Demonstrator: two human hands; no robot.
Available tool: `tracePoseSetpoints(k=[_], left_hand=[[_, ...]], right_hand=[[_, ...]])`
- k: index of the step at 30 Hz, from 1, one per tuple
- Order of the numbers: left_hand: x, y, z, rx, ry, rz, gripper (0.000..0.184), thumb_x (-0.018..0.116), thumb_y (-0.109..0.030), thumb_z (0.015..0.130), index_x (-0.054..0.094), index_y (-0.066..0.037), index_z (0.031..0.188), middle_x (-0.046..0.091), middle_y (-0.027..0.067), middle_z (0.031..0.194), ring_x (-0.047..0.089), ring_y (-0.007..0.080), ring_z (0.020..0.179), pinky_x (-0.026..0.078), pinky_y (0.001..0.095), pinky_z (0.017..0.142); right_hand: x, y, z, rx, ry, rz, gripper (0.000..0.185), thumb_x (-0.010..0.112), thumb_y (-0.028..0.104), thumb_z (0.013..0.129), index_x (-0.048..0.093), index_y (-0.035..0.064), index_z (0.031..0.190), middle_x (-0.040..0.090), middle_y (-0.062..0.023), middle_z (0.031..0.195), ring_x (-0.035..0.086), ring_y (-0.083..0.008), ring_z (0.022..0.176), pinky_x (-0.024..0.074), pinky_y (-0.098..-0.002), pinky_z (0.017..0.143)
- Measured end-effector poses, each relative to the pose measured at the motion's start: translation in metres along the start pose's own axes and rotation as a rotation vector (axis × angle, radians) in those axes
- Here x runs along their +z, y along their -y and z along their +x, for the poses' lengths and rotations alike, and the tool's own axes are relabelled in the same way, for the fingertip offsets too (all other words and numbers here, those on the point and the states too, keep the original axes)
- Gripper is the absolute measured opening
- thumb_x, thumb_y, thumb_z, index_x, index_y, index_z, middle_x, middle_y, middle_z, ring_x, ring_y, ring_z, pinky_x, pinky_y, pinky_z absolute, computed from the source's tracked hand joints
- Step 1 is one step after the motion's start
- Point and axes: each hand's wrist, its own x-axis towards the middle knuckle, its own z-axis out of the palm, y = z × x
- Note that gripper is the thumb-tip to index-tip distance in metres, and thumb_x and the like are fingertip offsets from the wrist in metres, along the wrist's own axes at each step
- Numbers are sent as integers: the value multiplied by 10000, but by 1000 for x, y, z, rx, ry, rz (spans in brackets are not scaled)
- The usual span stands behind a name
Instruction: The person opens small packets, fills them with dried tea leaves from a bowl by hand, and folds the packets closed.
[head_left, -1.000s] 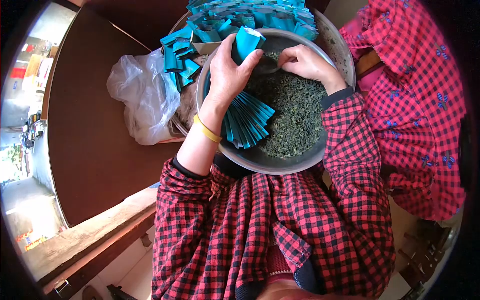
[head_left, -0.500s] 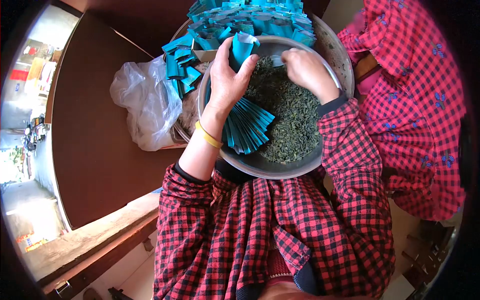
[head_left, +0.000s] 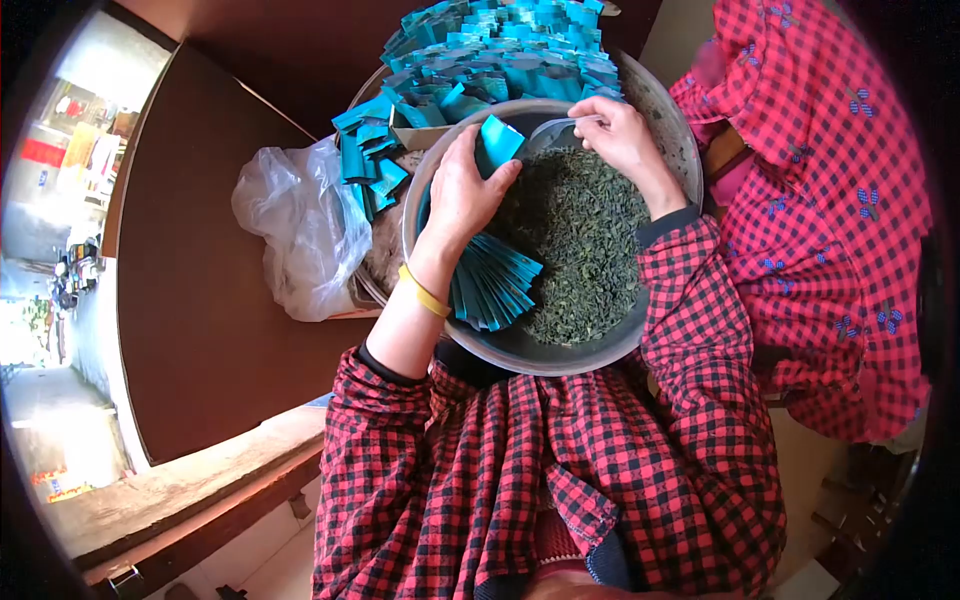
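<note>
The left hand (head_left: 460,190) grips a small teal foil packet (head_left: 497,148) between thumb and fingers, over the round grey metal bowl (head_left: 528,368) of dark green curled leaves (head_left: 590,250). The packet's end leans towards the pale, see-through scoop (head_left: 549,130), whose handle the right hand (head_left: 620,140) pinches near the bowl's far rim. Whether the scoop carries leaves is hard to make out at this angle.

If it is loaded, a tilt or a bump against the packet could scatter leaves back into the bowl — the packet's opening looks narrow. Squeezing the thin foil too hard could pinch that opening shut. The fanned stack of flat teal packets (head_left: 495,285) sits in the bowl just below the left wrist, so a dropped forearm could knock it askew or push it into the leaves.

Compared with half a second ago, the scoop is up clear of the leaves rather than down among them, and its bowl is nearer the packet. The metal bowl appears lower in view — probably a head movement — while the fanned stack keeps its place inside.
</note>
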Motion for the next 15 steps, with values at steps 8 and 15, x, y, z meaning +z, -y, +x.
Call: tracePoseSetpoints(k=[8, 15], left_hand=[[-4, -5, 0, -38, 30, 24, 717, 751, -335, 777, 463, 10, 1336, 551, 237, 1291, 521, 370, 1222, 423, 430, 1022], [-2, -5, 0, -23, 37, 26, 695, 752, -335, 776, 483, 0, 1322, 557, 234, 1285, 525, 368, 1216, 424, 428, 1021]], right_hand=[[1, 8, -9, -157, -184, -285, 214, 538, 127, 895, 655, 33, 1047, 688, -146, 816, 676, -186, 717, 525, -327, 643], [21, 6, -16, -166, 151, -537, 248, 506, 184, 881, 652, 18, 993, 682, -162, 797, 673, -194, 730, 523, -343, 638]])
